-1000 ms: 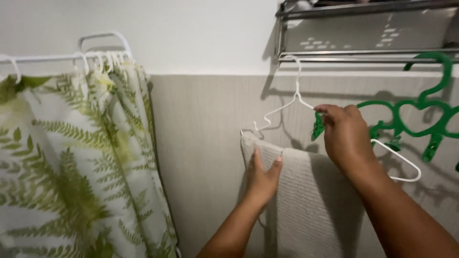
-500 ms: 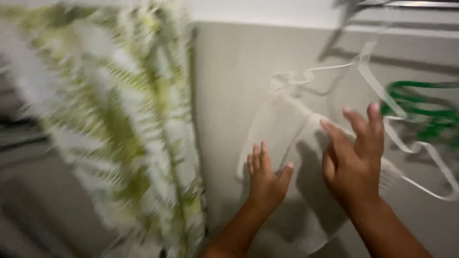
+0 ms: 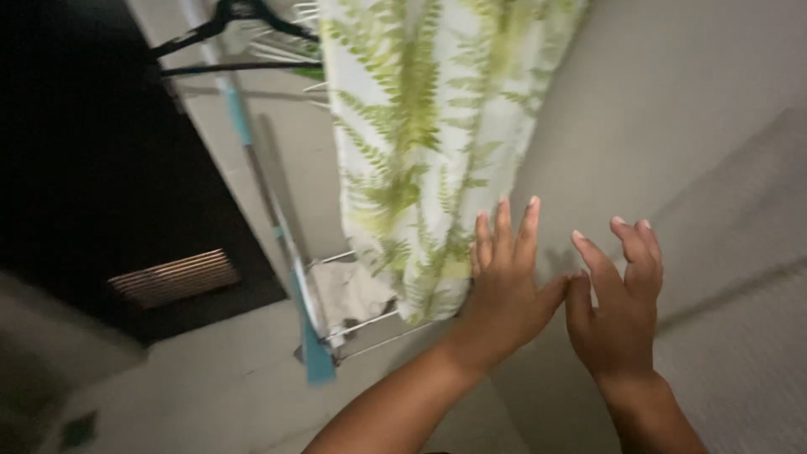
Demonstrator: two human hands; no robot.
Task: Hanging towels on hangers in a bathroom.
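While spread flat, left hand brushes fern-print cloth | right hand open, empty | white wire rack

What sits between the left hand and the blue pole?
In the head view, the hanging fern-print fabric: its lower edge falls between the left hand and the blue pole, above a wire rack.

My left hand reaches the lower edge of the hanging white cloth with green fern print, fingers spread.
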